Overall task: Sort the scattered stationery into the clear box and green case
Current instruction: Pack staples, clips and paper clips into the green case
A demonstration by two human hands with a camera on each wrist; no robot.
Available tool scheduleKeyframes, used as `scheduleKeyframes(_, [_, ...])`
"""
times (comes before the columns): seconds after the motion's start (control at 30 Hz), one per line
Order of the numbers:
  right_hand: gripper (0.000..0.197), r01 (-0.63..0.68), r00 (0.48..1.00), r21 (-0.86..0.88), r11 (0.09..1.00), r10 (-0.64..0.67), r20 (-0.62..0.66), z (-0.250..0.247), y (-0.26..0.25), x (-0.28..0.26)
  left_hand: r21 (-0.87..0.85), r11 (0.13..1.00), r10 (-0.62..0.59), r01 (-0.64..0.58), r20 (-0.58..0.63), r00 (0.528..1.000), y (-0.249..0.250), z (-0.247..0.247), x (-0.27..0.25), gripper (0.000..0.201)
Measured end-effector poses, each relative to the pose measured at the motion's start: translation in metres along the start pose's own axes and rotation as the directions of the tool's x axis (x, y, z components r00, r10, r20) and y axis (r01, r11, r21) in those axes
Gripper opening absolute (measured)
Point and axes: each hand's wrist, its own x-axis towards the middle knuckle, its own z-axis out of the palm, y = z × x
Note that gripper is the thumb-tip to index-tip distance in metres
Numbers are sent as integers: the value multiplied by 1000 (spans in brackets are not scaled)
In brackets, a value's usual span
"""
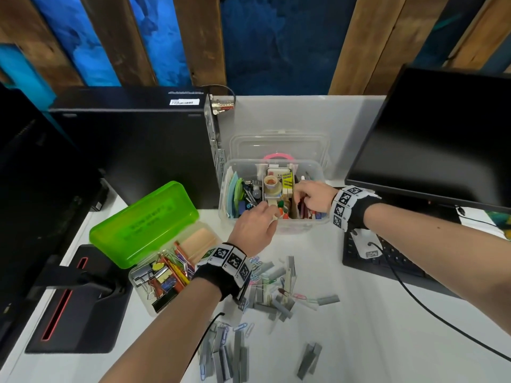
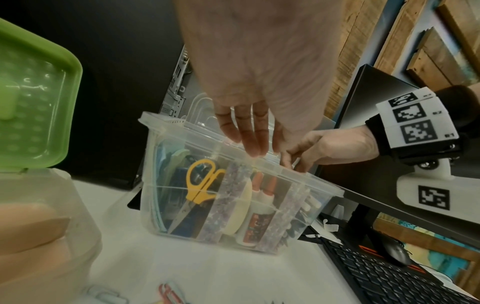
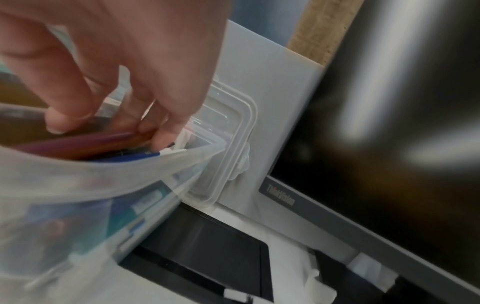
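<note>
The clear box [image 1: 315, 219] stands at mid-table, packed with tape, scissors, glue and pens. My left hand [image 1: 272, 212] reaches over its front rim; in the left wrist view its straight fingers [image 2: 253, 144] touch the rim and hold nothing. My right hand [image 1: 300, 193] is down in the box's right compartment. Its thumb and curled fingers [image 3: 161, 131] pinch maroon pens [image 3: 103, 139] there. To the left, the green case [image 1: 143, 225] lies open with binder clips and clips in its base. Grey staple strips and paper clips [image 1: 276, 294] are scattered in front.
The box lid [image 1: 279, 145] leans behind the box. A black computer tower [image 1: 132, 145] stands at back left, a monitor [image 1: 442, 139] and a keyboard [image 1: 381, 261] at right. A black stand base [image 1: 77, 299] lies at left. More staple strips [image 1: 229, 352] lie near the front edge.
</note>
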Motion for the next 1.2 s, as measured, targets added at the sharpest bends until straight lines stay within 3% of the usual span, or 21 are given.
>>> scheduleKeyframes(0.13, [45,-20,998,28,999,22,-61,2,1,-5,-8,1000,8,-9,-18,1000,1,0,-1,21])
scheduleKeyframes(0.2, [46,-51,984,54,997,59,-168,6,1,-6,-10,1000,14,-15,-60,998,4,-1,-2,20])
scheduleKeyframes(0.33, [34,-67,904,162,985,129,-408,20,-13,-19,44,996,81,-77,-105,991,16,-1,-7,16])
scheduleKeyframes(0.43, [20,-6,878,172,985,87,-471,35,-36,-44,108,979,182,-175,-61,981,25,6,-14,15])
scheduleKeyframes(0.53, [15,54,920,155,986,11,-392,66,-50,-66,202,966,134,-161,139,981,26,20,-27,23])
scheduleKeyframes(0.6, [17,-54,972,202,978,98,-214,96,-47,-75,257,957,50,-135,312,949,25,38,-38,22])
scheduleKeyframes(0.7, [7,-213,976,219,952,218,0,138,-37,-83,226,974,-82,-18,426,901,25,66,-57,16])
scheduleKeyframes(0.73, [2,-248,968,229,941,249,25,147,-33,-84,204,978,-117,31,426,897,24,73,-62,17])
scheduleKeyframes(0.8, [18,-316,947,275,908,317,43,162,-31,-86,177,980,-158,91,416,896,22,80,-69,19])
scheduleKeyframes(0.87, [15,-371,924,340,864,380,42,171,-36,-85,169,979,-174,115,397,901,20,84,-74,21])
scheduleKeyframes(0.97, [18,-445,891,300,844,451,54,178,-49,-78,172,978,-175,119,363,915,16,85,-79,21])
scheduleKeyframes(1.2, [31,-496,868,245,833,480,129,173,-56,-71,116,963,-262,243,206,943,-14,69,-96,22])
